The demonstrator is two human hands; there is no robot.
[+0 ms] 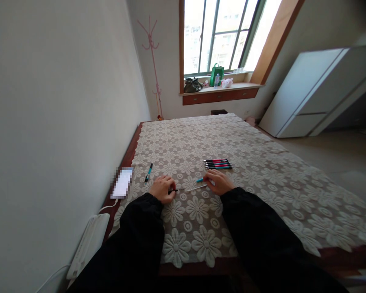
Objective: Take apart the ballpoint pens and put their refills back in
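Observation:
My left hand [164,189] is closed with a small black pen part [173,191] at its fingertips, low over the lace tablecloth [174,211]. My right hand [218,182] has its fingers pinched around a teal pen barrel [199,180], whose end sticks out to the left. A thin white stick like a pen refill [197,188] runs from beneath the right fingers toward the left hand; whether those fingers grip it too is hidden. Beyond the left hand lies a teal and black pen [149,172]. Several red, teal and black pens [217,164] lie side by side beyond the right hand.
A phone [122,183] with a white cable lies at the table's left edge by the wall. Nearer me is a long white power strip or box [90,244]. Past the table are a pink coat stand [155,65], a windowsill with bags [216,76] and a white refrigerator [311,93].

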